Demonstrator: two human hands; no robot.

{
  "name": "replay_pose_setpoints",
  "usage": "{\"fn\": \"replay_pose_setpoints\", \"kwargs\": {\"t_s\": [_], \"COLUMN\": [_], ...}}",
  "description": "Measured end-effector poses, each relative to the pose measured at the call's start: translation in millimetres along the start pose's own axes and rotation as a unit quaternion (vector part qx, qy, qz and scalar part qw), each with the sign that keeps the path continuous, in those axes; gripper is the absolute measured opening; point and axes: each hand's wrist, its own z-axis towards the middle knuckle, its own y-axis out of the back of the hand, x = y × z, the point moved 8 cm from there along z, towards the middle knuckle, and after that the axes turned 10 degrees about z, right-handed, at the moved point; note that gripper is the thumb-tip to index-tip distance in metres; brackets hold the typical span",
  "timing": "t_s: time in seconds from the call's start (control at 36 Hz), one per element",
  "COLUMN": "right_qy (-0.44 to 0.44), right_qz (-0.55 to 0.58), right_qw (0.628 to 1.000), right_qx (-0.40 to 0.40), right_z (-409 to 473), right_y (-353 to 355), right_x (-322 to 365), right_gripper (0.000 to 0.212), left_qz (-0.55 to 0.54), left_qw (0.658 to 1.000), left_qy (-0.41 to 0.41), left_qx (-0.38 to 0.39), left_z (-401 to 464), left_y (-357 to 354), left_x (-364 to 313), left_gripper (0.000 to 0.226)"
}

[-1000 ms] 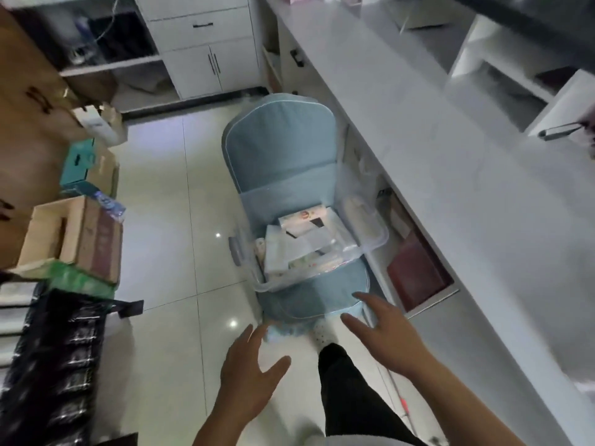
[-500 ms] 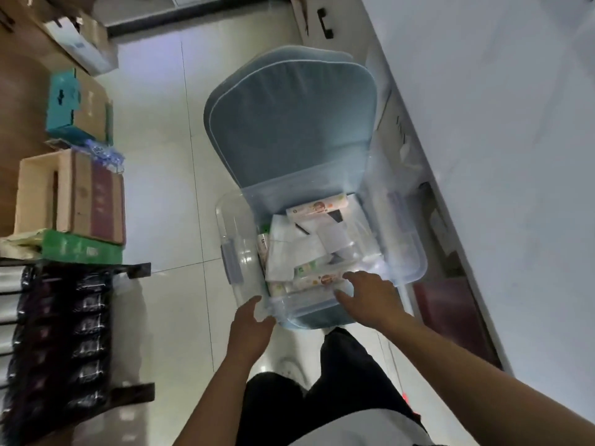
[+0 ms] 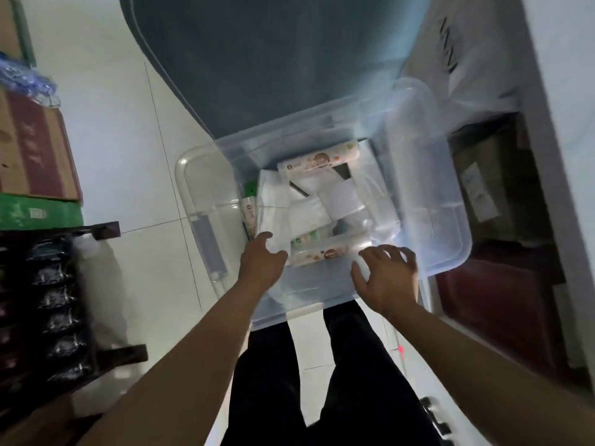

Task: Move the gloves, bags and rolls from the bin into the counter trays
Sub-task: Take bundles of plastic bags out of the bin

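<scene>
A clear plastic bin (image 3: 450, 239) sits on a blue padded chair (image 3: 273, 59) in the head view. It holds white plastic bags (image 3: 283, 204), a printed roll (image 3: 318, 160) at the far side and another printed roll (image 3: 325, 254) at the near side. My left hand (image 3: 262, 262) reaches into the bin's near left corner, fingers loosely bent beside the near roll. Over the near right edge my right hand (image 3: 386, 275) hovers with fingers spread and slightly bent, at the roll's right end. Neither hand grips anything.
Stacked cardboard boxes (image 3: 35, 156) and a dark rack of bottles (image 3: 48, 310) stand at the left. The white counter (image 3: 566, 91) runs along the right, with boxes (image 3: 486, 194) on its lower shelf. My dark trouser legs (image 3: 322, 381) are below the bin on the tiled floor.
I have leaned in over the bin, so it fills more of the view. Both hands moved forward from the floor side to the bin's near edge and the near roll.
</scene>
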Motion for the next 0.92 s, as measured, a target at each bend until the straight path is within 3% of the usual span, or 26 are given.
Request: {"fn": "replay_pose_setpoints", "kwargs": {"t_s": [0.22, 0.33, 0.44, 0.58, 0.72, 0.83, 0.92], "right_qy": [0.003, 0.004, 0.005, -0.029, -0.075, -0.154, -0.200], "right_qz": [-0.005, -0.002, 0.001, -0.021, -0.011, 0.145, 0.174], "right_qw": [0.999, 0.998, 0.997, 0.999, 0.989, 0.970, 0.958], "right_qx": [-0.043, -0.062, -0.072, -0.001, 0.129, 0.119, 0.112], "right_z": [2.1, 1.8, 2.2, 4.3, 12.3, 37.5, 66.9], "right_y": [-6.3, -7.0, -8.0, -12.7, -20.9, -5.2, 3.9], "right_x": [-6.2, -7.1, -9.0, -12.0, -13.0, -13.2, -15.1], "right_gripper": [0.039, 0.034, 0.035, 0.044, 0.054, 0.057, 0.057], "left_qz": [0.141, 0.139, 0.132, 0.051, -0.075, -0.239, -0.313], "left_qw": [0.990, 0.987, 0.988, 0.998, 0.995, 0.964, 0.942], "left_qy": [0.025, 0.072, 0.065, 0.024, 0.062, 0.098, 0.088], "left_qx": [0.000, -0.017, -0.047, -0.035, 0.011, 0.068, 0.083], "left_z": [70.0, 82.2, 87.8, 81.9, 54.7, 17.7, -12.1], "left_y": [-24.1, -33.6, -29.6, -20.0, -6.7, -0.6, 5.2], "left_x": [-5.8, 4.6, 7.1, 1.0, 10.2, 12.4, 8.8], "left_gripper": [0.072, 0.077, 0.075, 0.051, 0.041, 0.037, 0.035]}}
